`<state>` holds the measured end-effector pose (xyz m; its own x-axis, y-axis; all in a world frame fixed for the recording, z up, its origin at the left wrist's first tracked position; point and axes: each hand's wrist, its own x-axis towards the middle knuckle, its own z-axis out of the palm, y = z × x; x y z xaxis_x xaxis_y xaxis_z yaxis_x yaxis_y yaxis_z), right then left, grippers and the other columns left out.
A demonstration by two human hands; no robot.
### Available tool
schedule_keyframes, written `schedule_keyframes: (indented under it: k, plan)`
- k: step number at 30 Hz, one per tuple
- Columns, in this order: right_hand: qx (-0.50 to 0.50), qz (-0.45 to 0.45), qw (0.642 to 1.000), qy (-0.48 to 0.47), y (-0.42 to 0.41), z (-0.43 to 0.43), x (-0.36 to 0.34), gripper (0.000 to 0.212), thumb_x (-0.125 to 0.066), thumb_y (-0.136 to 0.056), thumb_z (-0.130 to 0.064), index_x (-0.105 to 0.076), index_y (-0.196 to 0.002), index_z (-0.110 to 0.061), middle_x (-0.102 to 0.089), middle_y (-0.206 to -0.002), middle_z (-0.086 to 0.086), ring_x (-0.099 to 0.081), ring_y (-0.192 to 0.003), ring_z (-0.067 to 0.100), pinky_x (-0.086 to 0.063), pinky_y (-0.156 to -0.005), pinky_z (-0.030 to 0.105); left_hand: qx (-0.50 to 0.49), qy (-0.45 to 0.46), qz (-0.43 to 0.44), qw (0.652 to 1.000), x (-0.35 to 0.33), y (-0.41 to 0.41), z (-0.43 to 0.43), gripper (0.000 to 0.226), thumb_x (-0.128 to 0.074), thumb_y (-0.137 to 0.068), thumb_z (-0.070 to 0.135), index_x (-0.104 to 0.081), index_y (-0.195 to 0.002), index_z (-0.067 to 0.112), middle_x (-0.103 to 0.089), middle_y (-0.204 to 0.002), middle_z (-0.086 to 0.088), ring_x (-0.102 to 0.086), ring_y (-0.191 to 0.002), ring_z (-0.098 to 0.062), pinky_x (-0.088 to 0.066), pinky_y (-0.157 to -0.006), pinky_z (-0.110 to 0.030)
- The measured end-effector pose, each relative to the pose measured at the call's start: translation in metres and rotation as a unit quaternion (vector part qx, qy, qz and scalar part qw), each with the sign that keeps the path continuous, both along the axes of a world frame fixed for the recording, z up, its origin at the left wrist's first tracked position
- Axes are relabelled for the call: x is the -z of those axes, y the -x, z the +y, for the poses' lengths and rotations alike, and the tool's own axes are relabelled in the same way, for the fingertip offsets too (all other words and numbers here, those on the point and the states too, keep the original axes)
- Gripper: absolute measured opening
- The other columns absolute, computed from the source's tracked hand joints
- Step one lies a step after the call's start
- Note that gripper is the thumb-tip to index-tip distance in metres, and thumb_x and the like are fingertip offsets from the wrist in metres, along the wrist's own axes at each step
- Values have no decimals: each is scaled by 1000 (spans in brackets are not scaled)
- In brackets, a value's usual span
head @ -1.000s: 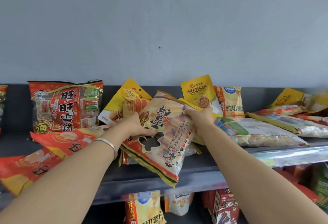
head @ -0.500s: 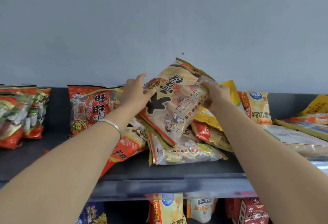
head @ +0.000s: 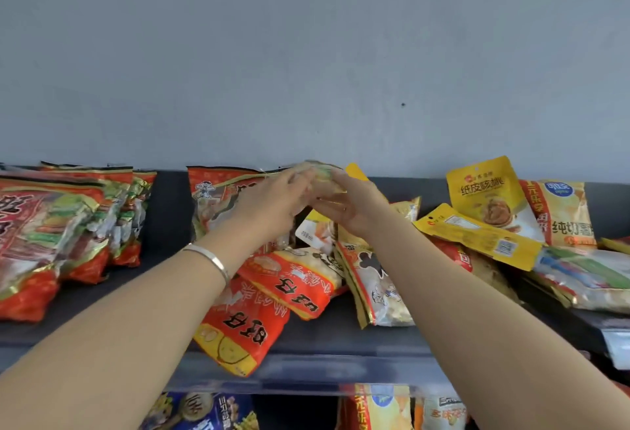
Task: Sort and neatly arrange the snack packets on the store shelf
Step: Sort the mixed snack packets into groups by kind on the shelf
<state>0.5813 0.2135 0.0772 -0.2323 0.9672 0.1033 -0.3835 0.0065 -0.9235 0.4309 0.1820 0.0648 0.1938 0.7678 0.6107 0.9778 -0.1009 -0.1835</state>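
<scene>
My left hand and my right hand meet at the back of the dark shelf. Together they hold the top of a yellow cracker packet, which is blurred and mostly hidden behind my fingers. It stands upright in front of a red rice-cracker packet that leans on the back wall. Below my hands lie two red packets and a pale packet with a black figure.
A row of upright red packets fills the left of the shelf. Yellow walnut pouches, a chips packet and a flat clear packet pile up on the right. More packets sit on the shelf below.
Both hands have carried the yellow cracker packet up and to the back of the shelf, setting it upright by the red packet. The view has shifted left.
</scene>
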Motion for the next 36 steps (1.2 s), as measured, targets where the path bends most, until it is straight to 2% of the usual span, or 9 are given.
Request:
schedule_keyframes:
  k: [3, 7, 9, 14, 17, 20, 24, 26, 36]
  plan:
    - [-56, -256, 962, -72, 7, -3, 17, 22, -50, -97, -17, -61, -113, -7, -67, -109, 14, -71, -83, 32, -60, -77, 44, -43, 35, -48, 997, 11, 34, -5, 74, -48, -85, 2, -14, -146, 26, -43, -141, -7, -59, -105, -28, -52, -65, -38]
    - [-123, -707, 653, -242, 11, 8, 54, 70, -43, -87, 6, -33, -147, -29, -41, -147, 8, -55, -120, 27, -55, -87, 36, -74, 67, -30, 995, 27, 55, -8, 79, -45, -85, -3, -9, -147, 30, -44, -136, -5, -62, -88, -24, -44, -52, -32]
    - [-168, -764, 570, -252, 13, 12, 64, 95, -52, -81, 7, -10, -151, -41, -29, -155, 6, -50, -126, 30, -53, -94, 41, -86, 40, -17, 995, 32, 58, -9, 81, -45, -85, -5, -7, -147, 29, -45, -135, -5, -61, -79, -23, -35, -45, -27]
    - [-195, -824, 451, -281, 13, 5, 59, 122, -76, -77, -10, 18, -148, -39, 0, -161, -1, -21, -144, 35, -38, -105, 54, -156, -24, -12, 987, 39, 68, -14, 78, -50, -88, 1, -7, -148, 26, -42, -138, -6, -63, -81, -27, -39, -49, -29]
    - [-185, -812, 470, -291, 7, 7, 72, 125, -81, -73, -30, 20, -147, -41, 9, -161, -7, -13, -146, 31, -29, -110, 57, -160, -20, -4, 987, 46, 68, -12, 85, -57, -85, 3, -6, -148, 30, -39, -138, -4, -60, -92, -26, -43, -55, -31]
    - [-103, -761, 533, -356, 4, 15, 91, 94, -66, -86, -35, 2, -151, -42, -13, -160, -3, -35, -138, 28, -38, -105, 47, -133, 10, -56, 989, 48, 69, -8, 82, -57, -87, 7, -10, -147, 37, -37, -141, -2, -55, -107, -25, -46, -63, -34]
    - [-20, -741, 528, -413, 2, 17, 101, 70, -53, -93, -44, -12, -149, -42, -34, -151, -2, -47, -128, 28, -46, -95, 46, 37, 147, -347, 925, 42, 79, 0, 67, -58, -89, 20, -26, -146, 32, -32, -149, -2, -40, -131, -23, -42, -101, -43]
    - [-5, -737, 538, -410, 3, 13, 101, 63, -52, -95, -38, -19, -148, -39, -39, -148, -1, -49, -127, 28, -48, -92, 45, 85, 158, -406, 896, 44, 78, -5, 64, -60, -88, 23, -30, -144, 31, -32, -150, 0, -40, -131, -20, -37, -107, -47]
    - [98, -640, 675, -353, 6, 11, 90, 35, -44, -96, -15, -60, -126, -24, -66, -117, 12, -59, -110, 36, -47, -85, 37, 15, -117, -262, 958, 78, 53, -44, 57, -53, -93, 28, -31, -143, 15, -36, -143, -12, -35, -131, -27, -33, -105, -45]
